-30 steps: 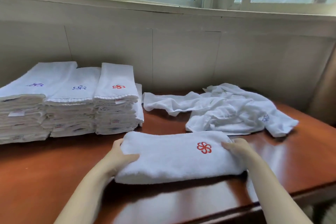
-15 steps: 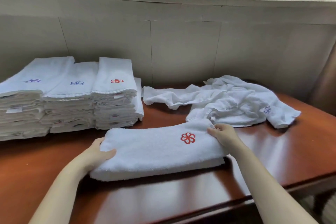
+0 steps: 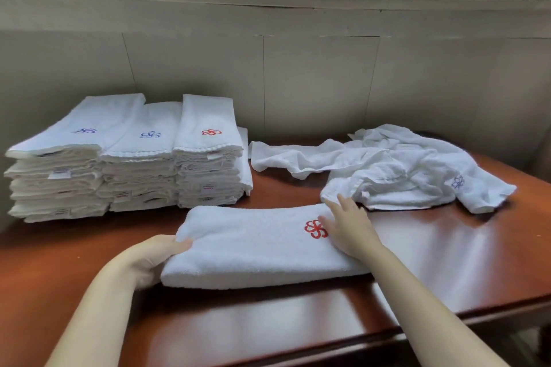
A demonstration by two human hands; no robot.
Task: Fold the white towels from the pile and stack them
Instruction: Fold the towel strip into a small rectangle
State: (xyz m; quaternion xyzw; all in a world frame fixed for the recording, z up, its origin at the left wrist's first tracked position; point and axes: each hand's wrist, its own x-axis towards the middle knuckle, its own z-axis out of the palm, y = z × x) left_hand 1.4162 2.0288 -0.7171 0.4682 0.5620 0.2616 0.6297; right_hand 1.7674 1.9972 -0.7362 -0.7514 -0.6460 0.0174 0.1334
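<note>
A folded white towel (image 3: 250, 247) with a red flower logo lies across the front of the brown table (image 3: 447, 262). My left hand (image 3: 152, 256) grips its left end, thumb on top and fingers underneath. My right hand (image 3: 348, 226) lies flat on the towel's right end with straight fingers, just right of the logo. Three stacks of folded towels (image 3: 128, 164) stand side by side at the back left. A loose pile of unfolded white towels (image 3: 387, 167) lies at the back right.
A pale panelled wall (image 3: 313, 83) with windows above runs behind the table. The table's front edge (image 3: 387, 337) passes under my right forearm, and the floor shows at the lower right.
The folded towel has shifted left, toward the stacks. My right hand, which held the towel's right end, has opened and now lies flat on top. My left hand keeps its hold.
</note>
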